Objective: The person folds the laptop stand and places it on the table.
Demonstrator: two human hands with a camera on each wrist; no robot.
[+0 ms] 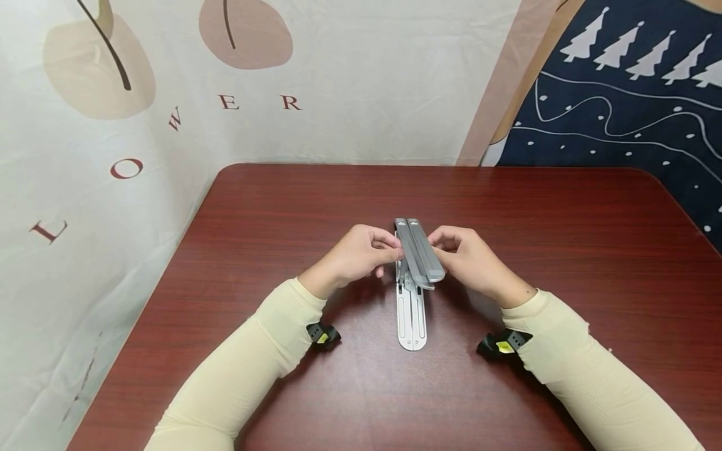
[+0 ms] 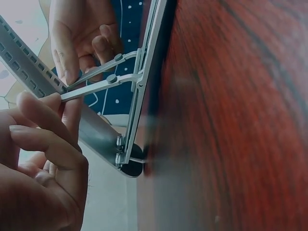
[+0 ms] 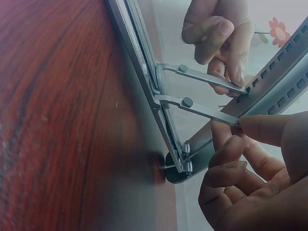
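Observation:
A folding metal laptop stand (image 1: 419,250) stands partly unfolded on the table, its grey slotted arms raised at a slant over the silver base (image 1: 412,319). From its left side my left hand (image 1: 358,254) pinches the end of one support strut (image 2: 89,90) between thumb and finger. On the opposite side my right hand (image 1: 474,263) pinches the end of the other strut (image 3: 211,114). Both strut ends meet the slotted undersides of the arms, as the wrist views show. Fingertips hide whether the ends sit in a slot.
Reddish-brown wood-grain table (image 1: 282,207) lies under the stand. Behind it hangs a pale printed cloth (image 1: 366,75), with a dark blue cloth with white trees (image 1: 620,113) at the right. Dark wrist devices (image 1: 324,335) sit at both cream sleeves (image 1: 225,388).

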